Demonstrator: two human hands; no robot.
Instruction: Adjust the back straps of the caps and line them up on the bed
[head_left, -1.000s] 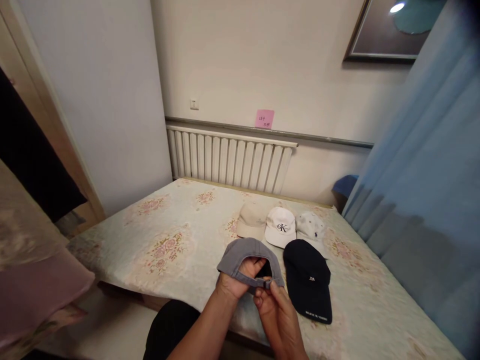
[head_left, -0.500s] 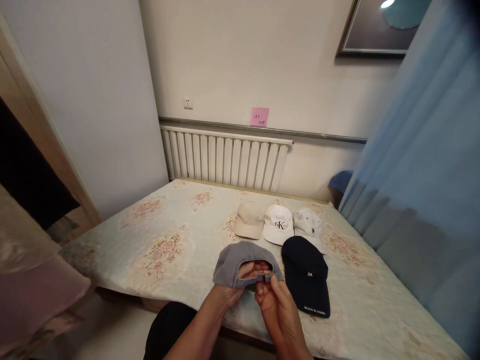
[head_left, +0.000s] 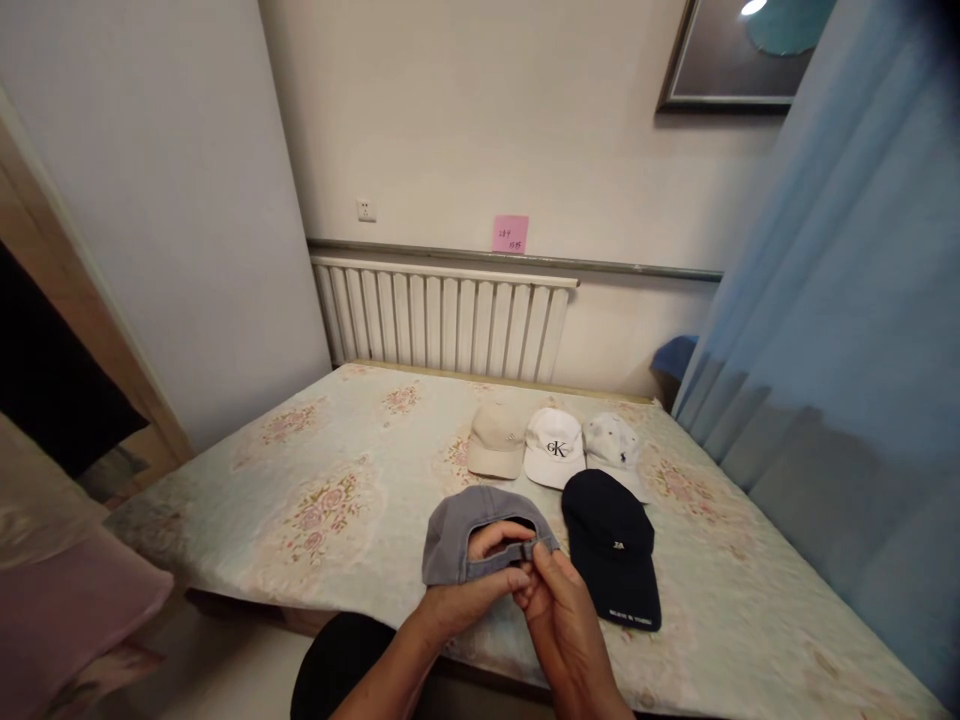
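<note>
A grey baseball cap (head_left: 448, 540) is held above the near side of the bed, its back opening and adjusting strap facing me. My left hand (head_left: 469, 598) grips the strap from the left, fingers inside the cap and thumb outside. At the strap's buckle, my right hand (head_left: 556, 600) pinches the right end between thumb and fingers. Just right of the grey cap lies a navy cap (head_left: 611, 540), brim toward me. Behind them sit a beige cap (head_left: 496, 440), a white cap with black letters (head_left: 555, 445) and a pale patterned cap (head_left: 613, 442) in a row.
The bed (head_left: 247, 510) has a floral cover. Beyond its far edge, a white radiator (head_left: 450, 315) is on the wall beneath a pink note (head_left: 510, 234). A blue curtain (head_left: 825, 350) hangs along the right. Pink fabric (head_left: 82, 620) and a black cloth (head_left: 60, 370) are at the left.
My left thumb has come round to the outside of the strap, and its fingers have bent inside the opening. My right hand stays at the buckle. The view has shifted slightly.
</note>
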